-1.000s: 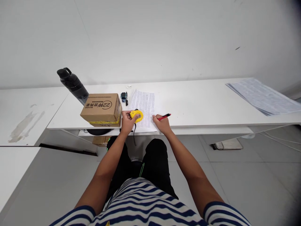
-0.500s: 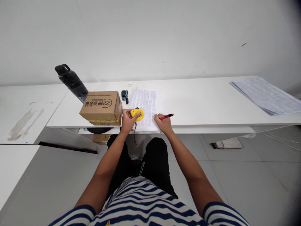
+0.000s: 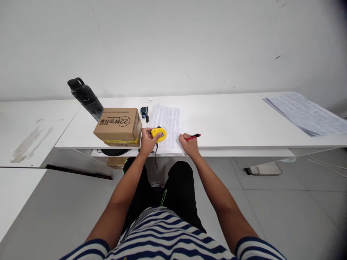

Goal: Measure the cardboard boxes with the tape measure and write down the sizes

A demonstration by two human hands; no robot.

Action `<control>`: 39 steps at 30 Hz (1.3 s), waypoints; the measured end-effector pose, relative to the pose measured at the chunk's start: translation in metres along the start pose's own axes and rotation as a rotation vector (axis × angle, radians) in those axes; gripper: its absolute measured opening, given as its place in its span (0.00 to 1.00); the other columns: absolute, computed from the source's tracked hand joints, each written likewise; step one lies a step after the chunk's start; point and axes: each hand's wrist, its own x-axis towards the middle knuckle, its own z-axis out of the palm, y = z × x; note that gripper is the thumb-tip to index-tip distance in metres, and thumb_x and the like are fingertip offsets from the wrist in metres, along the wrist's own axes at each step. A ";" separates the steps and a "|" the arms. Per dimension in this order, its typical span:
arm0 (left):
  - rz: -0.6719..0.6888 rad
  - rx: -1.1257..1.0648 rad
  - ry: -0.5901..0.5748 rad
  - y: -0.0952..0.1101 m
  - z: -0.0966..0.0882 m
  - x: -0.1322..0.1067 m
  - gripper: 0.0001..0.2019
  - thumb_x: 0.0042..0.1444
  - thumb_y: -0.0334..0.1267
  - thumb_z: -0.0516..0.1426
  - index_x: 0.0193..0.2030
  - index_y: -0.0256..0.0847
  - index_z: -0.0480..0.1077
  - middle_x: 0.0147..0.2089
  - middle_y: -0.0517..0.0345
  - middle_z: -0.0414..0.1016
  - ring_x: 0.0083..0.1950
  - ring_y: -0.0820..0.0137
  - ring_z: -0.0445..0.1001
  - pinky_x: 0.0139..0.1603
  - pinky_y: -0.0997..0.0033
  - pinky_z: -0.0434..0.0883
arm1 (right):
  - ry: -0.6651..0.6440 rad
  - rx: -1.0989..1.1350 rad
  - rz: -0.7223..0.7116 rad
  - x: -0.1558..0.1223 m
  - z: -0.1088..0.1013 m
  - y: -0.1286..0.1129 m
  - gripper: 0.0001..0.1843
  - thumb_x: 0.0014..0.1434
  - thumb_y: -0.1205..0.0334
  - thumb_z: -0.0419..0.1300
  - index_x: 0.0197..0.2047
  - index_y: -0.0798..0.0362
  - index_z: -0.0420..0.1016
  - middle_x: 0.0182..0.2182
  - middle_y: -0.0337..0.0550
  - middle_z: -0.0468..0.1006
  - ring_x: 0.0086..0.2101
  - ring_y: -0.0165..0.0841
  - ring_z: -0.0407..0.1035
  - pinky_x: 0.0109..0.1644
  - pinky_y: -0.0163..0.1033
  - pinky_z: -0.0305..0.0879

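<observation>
My left hand (image 3: 148,141) is closed around a yellow tape measure (image 3: 158,134) at the near edge of the white table (image 3: 230,119), its black strap hanging down over the edge. My right hand (image 3: 189,143) grips a red pen (image 3: 193,137), resting at the lower right corner of a printed paper sheet (image 3: 166,122). A cardboard box (image 3: 118,126) with black print sits just left of my left hand.
A black water bottle (image 3: 85,96) stands behind the box. A small blue and black object (image 3: 144,112) lies beside the sheet's top left. A stack of printed papers (image 3: 306,113) lies at the table's far right. Another white table (image 3: 27,126) adjoins on the left.
Both hands stay where they were, holding the same things; only the camera view has shifted slightly.
</observation>
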 end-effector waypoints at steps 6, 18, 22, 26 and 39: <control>-0.008 0.024 -0.025 -0.001 -0.001 0.000 0.26 0.47 0.44 0.68 0.46 0.44 0.57 0.50 0.51 0.74 0.49 0.66 0.78 0.50 0.61 0.76 | -0.115 -0.002 0.012 0.002 -0.003 0.001 0.23 0.56 0.52 0.53 0.18 0.48 0.44 0.16 0.30 0.46 0.21 0.26 0.47 0.27 0.37 0.45; 0.053 0.124 -0.089 0.000 -0.011 0.001 0.17 0.63 0.54 0.52 0.48 0.43 0.59 0.52 0.48 0.75 0.52 0.66 0.77 0.51 0.63 0.74 | 0.050 0.114 0.109 0.009 -0.005 -0.003 0.19 0.59 0.44 0.55 0.30 0.52 0.74 0.28 0.42 0.74 0.34 0.36 0.68 0.41 0.41 0.66; 0.044 0.142 0.001 0.004 -0.006 0.000 0.16 0.64 0.53 0.52 0.47 0.42 0.61 0.53 0.45 0.75 0.52 0.64 0.77 0.52 0.60 0.75 | 0.120 -0.118 0.111 0.020 0.006 -0.005 0.21 0.60 0.55 0.53 0.52 0.55 0.73 0.50 0.55 0.70 0.45 0.41 0.70 0.51 0.49 0.68; 0.088 0.165 -0.078 0.024 0.002 -0.016 0.16 0.62 0.51 0.55 0.48 0.43 0.62 0.59 0.43 0.73 0.51 0.64 0.79 0.49 0.58 0.77 | 0.031 -0.130 0.196 0.029 0.018 -0.017 0.30 0.57 0.60 0.54 0.62 0.56 0.65 0.51 0.58 0.69 0.46 0.45 0.71 0.52 0.54 0.68; 0.428 0.475 -0.077 0.135 -0.065 -0.059 0.20 0.56 0.48 0.62 0.53 0.45 0.68 0.58 0.47 0.74 0.61 0.58 0.72 0.61 0.54 0.70 | -0.288 0.672 -0.043 -0.046 0.043 -0.125 0.30 0.51 0.43 0.68 0.52 0.46 0.65 0.40 0.40 0.75 0.34 0.32 0.71 0.37 0.38 0.72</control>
